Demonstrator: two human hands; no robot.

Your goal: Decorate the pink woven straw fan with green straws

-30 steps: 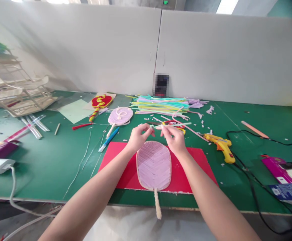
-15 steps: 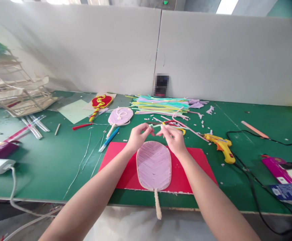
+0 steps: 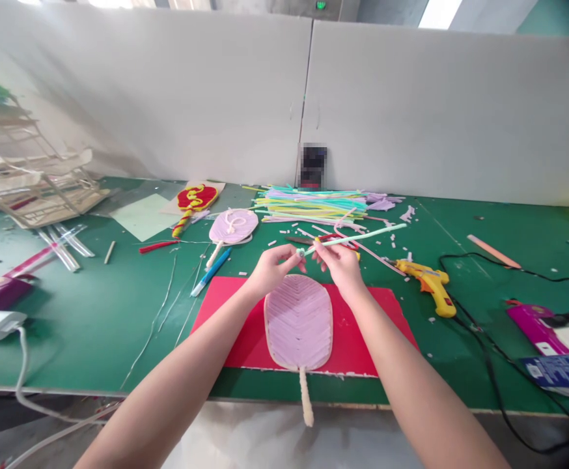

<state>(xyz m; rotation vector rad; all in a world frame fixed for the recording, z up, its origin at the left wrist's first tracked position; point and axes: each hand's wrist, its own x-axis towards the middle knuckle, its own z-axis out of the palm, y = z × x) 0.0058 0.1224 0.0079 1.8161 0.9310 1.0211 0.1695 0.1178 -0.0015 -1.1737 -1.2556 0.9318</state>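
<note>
A pale green pipe cleaner (image 3: 372,233) runs between my two hands above the top of a fan. My left hand (image 3: 278,266) pinches its left end, which looks curled into a small coil. My right hand (image 3: 338,262) grips it a little further along, and the free end sticks out to the upper right. Below them a lilac fan (image 3: 298,322) with a cream edge and handle lies on a red board (image 3: 377,326), its handle hanging past the table edge. Scissors (image 3: 331,241) lie partly hidden behind my right hand.
A yellow glue gun (image 3: 428,283) with a black cable lies at right. Pipe cleaners (image 3: 308,205) are piled at the back. A smaller lilac fan (image 3: 233,226), a red-and-yellow fan (image 3: 196,197) and a blue pen (image 3: 211,272) lie left. A purple power strip (image 3: 538,329) sits far right.
The pipe cleaner's free end has swung upward to the right. My hands have shifted slightly down and closer to the fan, still holding it.
</note>
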